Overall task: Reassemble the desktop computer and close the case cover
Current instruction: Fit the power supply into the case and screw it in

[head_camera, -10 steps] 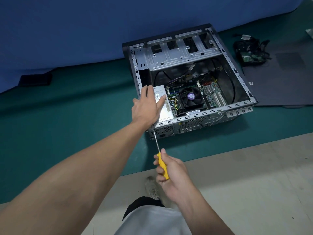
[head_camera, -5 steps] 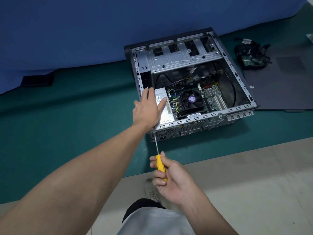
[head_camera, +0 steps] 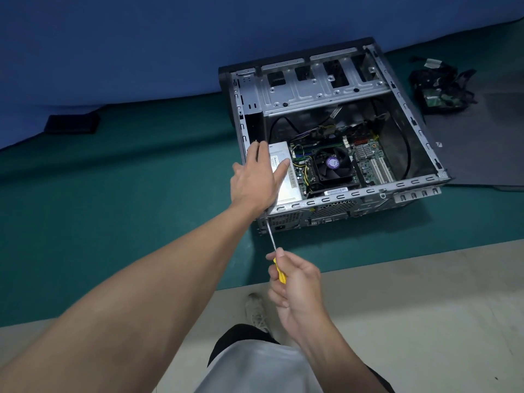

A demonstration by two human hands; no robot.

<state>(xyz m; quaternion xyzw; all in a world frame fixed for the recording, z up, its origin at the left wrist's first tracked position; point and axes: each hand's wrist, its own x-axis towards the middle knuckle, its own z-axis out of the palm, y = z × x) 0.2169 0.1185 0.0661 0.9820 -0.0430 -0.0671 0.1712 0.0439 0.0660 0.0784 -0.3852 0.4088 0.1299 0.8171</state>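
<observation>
The screwdriver [head_camera: 280, 275] is gripped by its yellow handle in the right hand [head_camera: 295, 290], fingers curled tight round it. Its bare shaft is angled up to the near left corner of the case [head_camera: 326, 89], right under the left wrist. Whether the tip is seated in a screw can't be made out, it's too small. The left hand [head_camera: 255, 180] is laid flat, fingers straight and nothing held, across the case's left wall and onto the silver PSU [head_camera: 287, 182]. The case is lying on its side on a green mat [head_camera: 113, 194], open side up. Inside, a black fan [head_camera: 333, 164] with a purple hub can be seen just right of the PSU, and green board [head_camera: 371, 163] is seen beyond that. A dark panel [head_camera: 482, 143] is lying flat against the case's right side, with a black tangle of parts [head_camera: 439, 89] sat at its far end. Blue cloth [head_camera: 141, 38] is hung behind, and a shoe [head_camera: 256, 310] is planted on the pale floor [head_camera: 425, 307] near the mat's edge.
</observation>
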